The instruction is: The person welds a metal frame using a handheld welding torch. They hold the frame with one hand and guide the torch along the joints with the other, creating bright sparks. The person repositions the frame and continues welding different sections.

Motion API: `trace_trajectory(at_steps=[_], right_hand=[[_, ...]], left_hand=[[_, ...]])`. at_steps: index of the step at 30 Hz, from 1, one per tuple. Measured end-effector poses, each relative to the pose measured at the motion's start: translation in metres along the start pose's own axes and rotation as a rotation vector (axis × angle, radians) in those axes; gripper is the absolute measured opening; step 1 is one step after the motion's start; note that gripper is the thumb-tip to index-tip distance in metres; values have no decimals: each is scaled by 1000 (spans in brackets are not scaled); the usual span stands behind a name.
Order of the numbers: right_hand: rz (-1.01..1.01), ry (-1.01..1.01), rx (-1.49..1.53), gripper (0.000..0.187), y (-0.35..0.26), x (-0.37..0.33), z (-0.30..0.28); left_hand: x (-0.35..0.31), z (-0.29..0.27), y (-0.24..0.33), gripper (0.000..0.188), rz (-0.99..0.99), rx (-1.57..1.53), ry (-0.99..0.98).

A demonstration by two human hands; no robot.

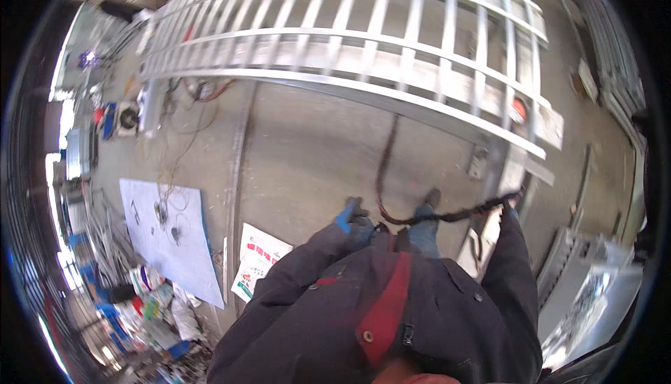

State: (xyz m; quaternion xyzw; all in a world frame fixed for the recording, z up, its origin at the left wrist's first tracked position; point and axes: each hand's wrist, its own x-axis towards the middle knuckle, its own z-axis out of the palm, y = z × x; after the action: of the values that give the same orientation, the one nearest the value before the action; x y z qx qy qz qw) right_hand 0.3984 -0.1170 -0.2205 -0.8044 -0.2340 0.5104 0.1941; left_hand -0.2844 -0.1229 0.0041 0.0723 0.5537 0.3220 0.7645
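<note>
My right hand (pixel 512 202), reaching out to the right, is closed around the end part of a dark, wrapped cable (pixel 447 217). From there the cable sags across in front of my legs, then bends up and runs under the metal railing (pixel 363 34). My left hand (pixel 355 209) looks dark-gloved, with blue at the wrist, and hangs in front of my left leg; its fingers are too blurred to read. The pale, barred railing lies across supports ahead of me. An orange-red round object (pixel 518 111) shows near its right end.
A light blue sheet (pixel 171 241) lies on the floor at left, with a printed white sack (pixel 260 258) beside it. Bags and scraps (pixel 157 314) pile up at lower left. Metal boxes or panels (pixel 587 293) stand at right. Long metal profiles (pixel 608 48) lie at far right.
</note>
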Motion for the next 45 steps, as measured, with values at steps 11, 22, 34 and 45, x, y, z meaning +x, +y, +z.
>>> trace_trajectory(at_steps=[11, 22, 34, 45], right_hand=[[-292, -730, -40, 31, -168, -43, 335], [-16, -839, -395, 46, -235, -126, 497], [-277, -400, -363, 56, -537, -65, 575], [-228, 35, -1027, 87, -636, -36, 708]], left_hand=[[-36, -225, 16, 70, 409, 289, -149], [-8, -288, 132, 53, 220, 891, 250], [71, -307, 389, 59, 364, 632, 172], [262, -405, 569, 47, 612, 637, 120]])
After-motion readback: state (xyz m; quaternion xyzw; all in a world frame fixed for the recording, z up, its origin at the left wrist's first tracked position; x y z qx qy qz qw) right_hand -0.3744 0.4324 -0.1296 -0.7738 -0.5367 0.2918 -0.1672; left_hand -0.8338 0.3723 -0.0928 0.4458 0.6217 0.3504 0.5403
